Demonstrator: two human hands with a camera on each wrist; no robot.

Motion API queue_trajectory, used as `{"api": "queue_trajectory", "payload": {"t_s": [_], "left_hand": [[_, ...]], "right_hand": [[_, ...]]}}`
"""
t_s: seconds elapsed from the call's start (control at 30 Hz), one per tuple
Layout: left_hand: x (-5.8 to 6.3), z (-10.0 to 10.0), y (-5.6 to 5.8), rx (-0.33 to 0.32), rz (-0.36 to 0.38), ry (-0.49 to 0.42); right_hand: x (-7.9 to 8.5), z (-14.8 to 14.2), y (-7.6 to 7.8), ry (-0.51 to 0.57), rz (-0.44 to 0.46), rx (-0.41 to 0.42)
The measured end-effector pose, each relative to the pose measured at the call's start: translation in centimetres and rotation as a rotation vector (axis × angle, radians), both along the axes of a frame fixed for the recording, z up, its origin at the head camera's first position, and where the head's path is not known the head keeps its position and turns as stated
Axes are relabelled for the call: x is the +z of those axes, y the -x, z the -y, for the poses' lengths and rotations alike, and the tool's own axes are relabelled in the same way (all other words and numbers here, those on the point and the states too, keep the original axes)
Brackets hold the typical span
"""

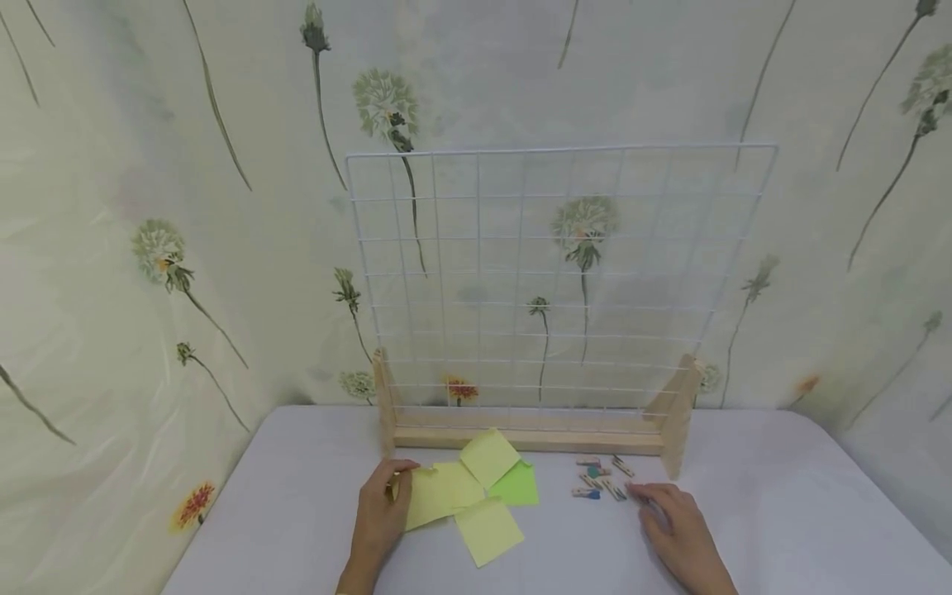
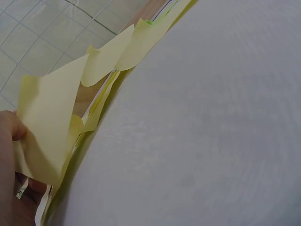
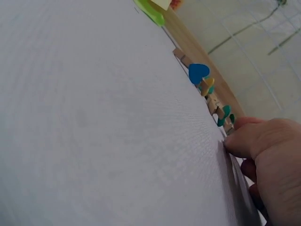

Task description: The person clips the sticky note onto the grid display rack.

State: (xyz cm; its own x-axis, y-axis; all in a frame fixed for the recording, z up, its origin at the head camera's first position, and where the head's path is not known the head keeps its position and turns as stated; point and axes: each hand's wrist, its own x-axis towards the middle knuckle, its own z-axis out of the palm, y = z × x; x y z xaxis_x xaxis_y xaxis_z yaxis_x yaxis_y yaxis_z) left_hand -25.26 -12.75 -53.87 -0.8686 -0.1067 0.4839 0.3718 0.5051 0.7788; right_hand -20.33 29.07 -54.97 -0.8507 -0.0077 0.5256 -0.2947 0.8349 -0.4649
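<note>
My left hand (image 1: 381, 506) pinches the edge of a yellow sticky note (image 2: 51, 117) between thumb and fingers, and the note stands tilted up in the left wrist view. To its right lie more yellow notes (image 1: 489, 530) and a green note (image 1: 516, 485), partly overlapping. On the other side, my right hand (image 1: 678, 526) is lowered beside several small wooden clothespins (image 1: 613, 489) with coloured hearts. Its thumb and forefinger are close to the nearest clothespin (image 3: 229, 127); whether they touch it is hard to see. A blue heart (image 3: 198, 73) shows on another clothespin.
Behind the notes and clothespins a white wire grid (image 1: 550, 281) stands upright in a wooden base (image 1: 528, 440). A white cloth covers the table (image 1: 283, 512). Flower-printed sheeting (image 1: 245, 248) hangs behind and at the sides.
</note>
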Motion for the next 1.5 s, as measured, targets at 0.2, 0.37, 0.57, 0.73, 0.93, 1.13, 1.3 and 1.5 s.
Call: {"api": "queue_trajectory", "payload": {"t_s": [0.2,0.37,0.57,0.73,0.93,1.13,1.3,1.5], "left_hand": [[0.0,0.3,0.2,0.027,-0.069,0.016],[0.2,0.2,0.1,0.03,-0.043,-0.032],[0.0,0.0,-0.2,0.017,0.044,-0.068],[0.0,0.1,-0.2,0.009,0.098,-0.115],[-0.1,0.2,0.0,-0.026,0.209,-0.192],[1.0,0.2,-0.5,-0.077,0.285,-0.323],[2.9,-0.1,-1.5,-0.06,0.246,-0.337],[1.4,-0.1,-0.4,-0.022,0.261,-0.341]], "right_hand": [[-0.2,0.1,0.4,0.043,-0.046,0.024],[-0.2,0.2,0.4,0.083,-0.069,0.007],[0.1,0.1,-0.2,0.119,0.04,-0.055],[0.4,0.1,-0.3,0.129,0.149,-0.11],[1.1,0.0,-0.5,0.176,0.224,-0.117],[1.5,0.1,-0.5,0.218,0.345,-0.165],[1.3,0.2,-0.4,0.198,0.301,-0.137],[1.1,0.1,-0.5,0.192,0.276,-0.11]]}}
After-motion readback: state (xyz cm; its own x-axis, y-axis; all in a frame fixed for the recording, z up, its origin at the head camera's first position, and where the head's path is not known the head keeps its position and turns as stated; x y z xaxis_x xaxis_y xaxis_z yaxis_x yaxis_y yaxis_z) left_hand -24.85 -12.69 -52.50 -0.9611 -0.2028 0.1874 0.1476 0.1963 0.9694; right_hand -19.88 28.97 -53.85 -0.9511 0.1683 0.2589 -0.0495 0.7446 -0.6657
